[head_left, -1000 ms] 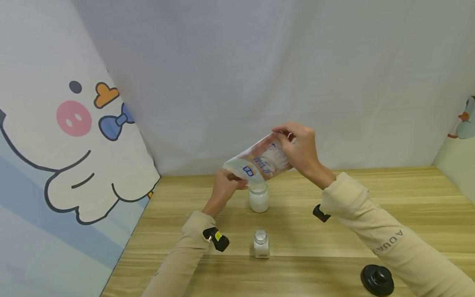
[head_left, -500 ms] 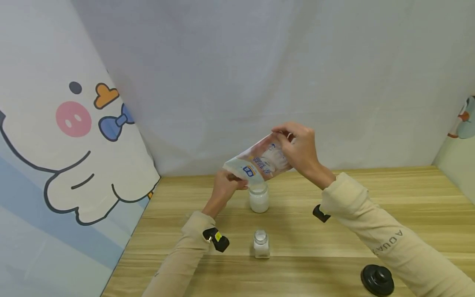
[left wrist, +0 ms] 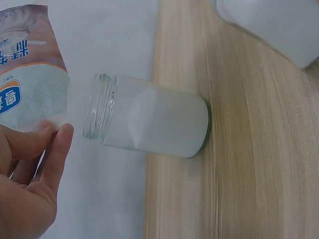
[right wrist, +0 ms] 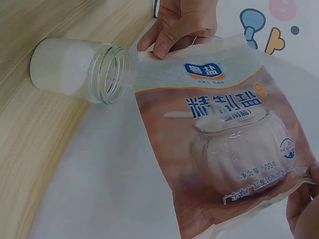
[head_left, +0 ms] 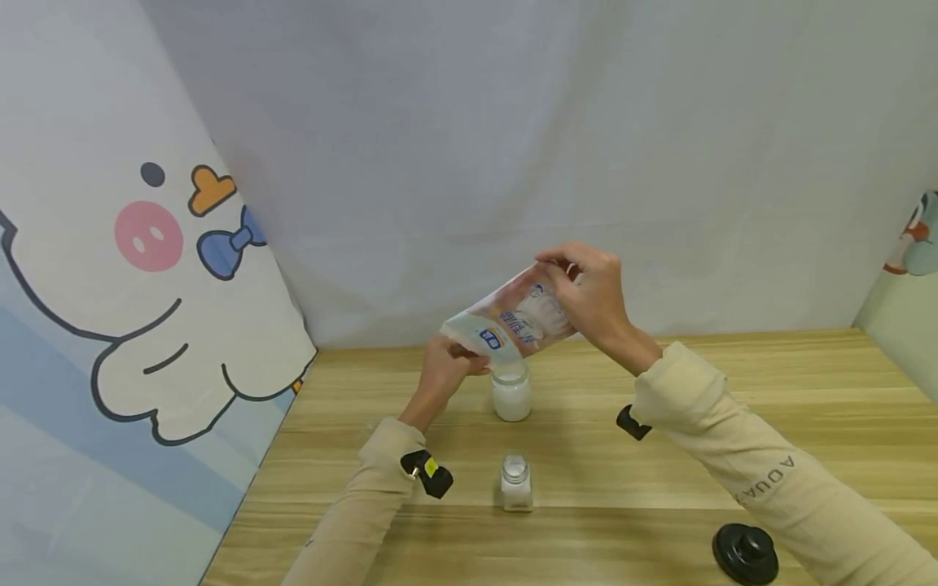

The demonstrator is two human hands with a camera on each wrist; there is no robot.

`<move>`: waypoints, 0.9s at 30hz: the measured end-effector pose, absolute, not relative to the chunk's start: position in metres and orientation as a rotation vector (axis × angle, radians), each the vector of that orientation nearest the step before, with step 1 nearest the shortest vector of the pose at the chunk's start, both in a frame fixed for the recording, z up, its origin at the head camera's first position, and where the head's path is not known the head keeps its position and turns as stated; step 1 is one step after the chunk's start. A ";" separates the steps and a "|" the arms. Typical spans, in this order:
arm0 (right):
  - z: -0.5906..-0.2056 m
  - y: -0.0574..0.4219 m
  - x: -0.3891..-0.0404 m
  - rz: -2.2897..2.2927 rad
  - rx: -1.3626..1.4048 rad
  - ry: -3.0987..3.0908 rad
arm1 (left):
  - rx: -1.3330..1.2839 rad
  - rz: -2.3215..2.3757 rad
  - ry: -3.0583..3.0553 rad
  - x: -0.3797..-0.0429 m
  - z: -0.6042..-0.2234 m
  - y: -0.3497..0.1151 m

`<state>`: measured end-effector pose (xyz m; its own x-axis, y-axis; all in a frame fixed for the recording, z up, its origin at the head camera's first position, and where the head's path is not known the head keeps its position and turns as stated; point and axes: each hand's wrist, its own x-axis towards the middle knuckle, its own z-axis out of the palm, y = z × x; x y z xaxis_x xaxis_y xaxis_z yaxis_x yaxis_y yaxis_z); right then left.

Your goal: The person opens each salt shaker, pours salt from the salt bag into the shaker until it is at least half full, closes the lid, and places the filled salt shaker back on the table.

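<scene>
A printed bag of salt (head_left: 516,313) is held tilted, its lower corner just over the mouth of a glass jar (head_left: 511,400). My left hand (head_left: 443,370) pinches the bag's edge near that low corner. At the raised end, my right hand (head_left: 597,297) grips the bag between thumb and fingers. White salt fills much of the upright jar (left wrist: 159,119), sloping in a heap against one side. In the right wrist view a faint white haze lies between the bag's corner (right wrist: 214,114) and the jar's rim.
Closer to me stands a smaller open glass jar (head_left: 516,488) with white contents. A black round lid with a knob (head_left: 746,553) lies at the front right of the wooden table (head_left: 586,537). A pale cloth wall (head_left: 410,203) rises behind the table.
Both hands and the bag stay almost still over the jar. The head view has shifted very slightly.
</scene>
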<state>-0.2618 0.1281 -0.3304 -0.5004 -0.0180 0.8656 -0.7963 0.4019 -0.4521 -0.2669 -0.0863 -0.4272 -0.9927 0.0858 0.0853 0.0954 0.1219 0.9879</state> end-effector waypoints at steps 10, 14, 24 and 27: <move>-0.329 0.128 -0.262 1.169 0.698 -1.824 | -0.187 -2.080 -2.334 -0.268 -0.427 -0.085; -0.329 0.128 -0.262 1.169 0.698 -1.819 | -0.183 -2.075 -2.341 -0.268 -0.426 -0.085; -0.327 0.129 -0.261 1.171 0.698 -1.825 | -0.151 -2.072 -2.362 -0.269 -0.425 -0.083; -0.327 0.129 -0.261 1.173 0.696 -1.824 | -0.149 -2.078 -2.360 -0.269 -0.424 -0.083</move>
<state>-0.2609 0.1289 -0.3266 -0.4956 -0.0121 0.8685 -0.7952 0.4085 -0.4480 -0.2689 -0.0828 -0.4244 -0.9955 0.0751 0.0576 0.0667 0.1244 0.9900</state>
